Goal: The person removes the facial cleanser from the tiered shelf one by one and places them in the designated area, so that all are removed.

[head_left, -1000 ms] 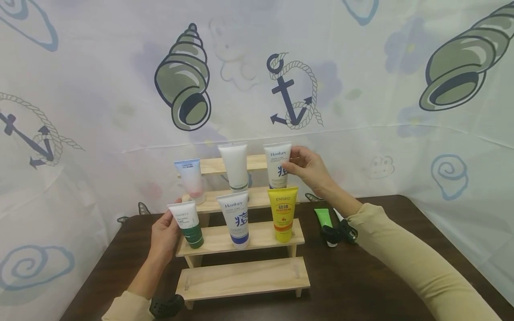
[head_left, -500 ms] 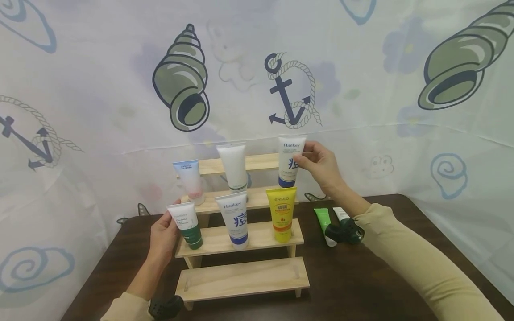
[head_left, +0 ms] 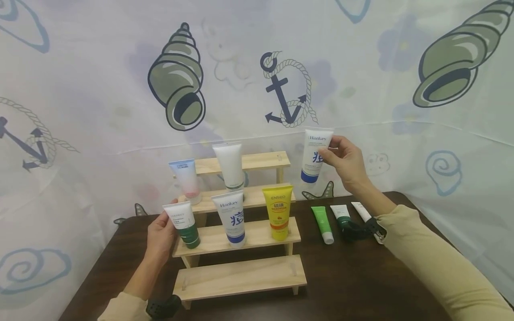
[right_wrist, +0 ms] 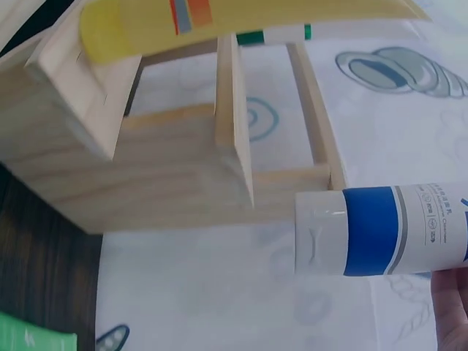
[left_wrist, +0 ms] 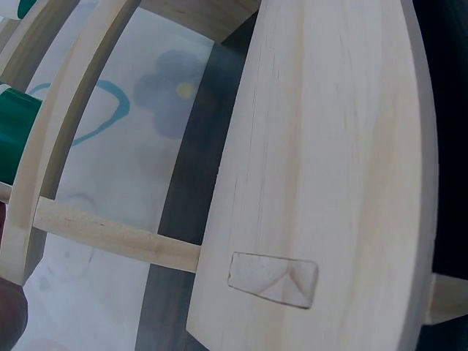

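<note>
Your right hand (head_left: 348, 161) pinches the blue-capped tube (head_left: 314, 155) at frame centre right, off the wooden rack (head_left: 241, 278); your left hand (head_left: 162, 234) grips the green-capped tube (head_left: 184, 224).

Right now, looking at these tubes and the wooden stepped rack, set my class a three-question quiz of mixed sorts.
1. True or false: the right hand holds the blue-capped Hankey tube in the air, off the wooden rack.
2. Multiple choice: the left hand grips which tube? A) the yellow tube B) the green-bottomed white tube C) the pink tube
3. Fill in: the small bright green tube lies on the dark ____ to the right of the rack.

Key: 1 true; 2 B; 3 table.
</note>
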A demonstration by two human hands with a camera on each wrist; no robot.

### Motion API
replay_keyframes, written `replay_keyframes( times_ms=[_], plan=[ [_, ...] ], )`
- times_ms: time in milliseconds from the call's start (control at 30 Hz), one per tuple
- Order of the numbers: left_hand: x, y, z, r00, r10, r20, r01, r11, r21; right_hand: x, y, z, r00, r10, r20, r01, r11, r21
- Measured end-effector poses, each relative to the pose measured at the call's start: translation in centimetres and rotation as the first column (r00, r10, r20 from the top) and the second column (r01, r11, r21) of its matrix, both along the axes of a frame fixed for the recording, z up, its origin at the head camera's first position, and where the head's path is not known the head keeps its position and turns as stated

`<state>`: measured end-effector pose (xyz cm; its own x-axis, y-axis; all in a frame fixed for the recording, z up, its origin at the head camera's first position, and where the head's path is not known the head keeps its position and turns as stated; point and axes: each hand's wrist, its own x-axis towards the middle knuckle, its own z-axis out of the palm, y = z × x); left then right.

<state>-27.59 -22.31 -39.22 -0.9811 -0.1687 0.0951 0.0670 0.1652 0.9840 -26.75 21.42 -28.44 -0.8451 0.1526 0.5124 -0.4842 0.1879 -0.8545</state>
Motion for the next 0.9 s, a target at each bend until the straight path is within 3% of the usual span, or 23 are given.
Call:
replay_keyframes(
  times_ms=[267, 400, 567, 800, 900],
  plan=[
    [-0.2, 0.0, 0.1, 1.000, -0.007, -0.001, 0.007, 1.000, 0.013, 1.0, 3.1, -1.0, 0.999, -0.048, 0.027, 0.048, 0.998, -0.027],
    [-0.2, 0.0, 0.1, 1.000, -0.003, -0.002, 0.003, 1.000, 0.014, 1.4, 4.6, -1.7, 0.991, -0.125, 0.055, 0.125, 0.992, -0.003],
    [-0.1, 0.0, 0.0, 1.000, 0.002, -0.002, -0.002, 1.000, 0.009, 1.5, 7.1, -3.0, 0.963, -0.247, 0.111, 0.242, 0.969, 0.055],
    [0.0, -0.1, -0.2, 1.000, -0.008, 0.001, 0.008, 1.000, 0.000, 1.5, 11.5, -5.6, 0.940, -0.301, 0.162, 0.302, 0.953, 0.017],
    [0.1, -0.2, -0.2, 1.000, -0.023, 0.008, 0.024, 1.000, -0.003, 1.7, 13.1, -6.4, 0.907, -0.373, 0.198, 0.361, 0.928, 0.094]
  ],
)
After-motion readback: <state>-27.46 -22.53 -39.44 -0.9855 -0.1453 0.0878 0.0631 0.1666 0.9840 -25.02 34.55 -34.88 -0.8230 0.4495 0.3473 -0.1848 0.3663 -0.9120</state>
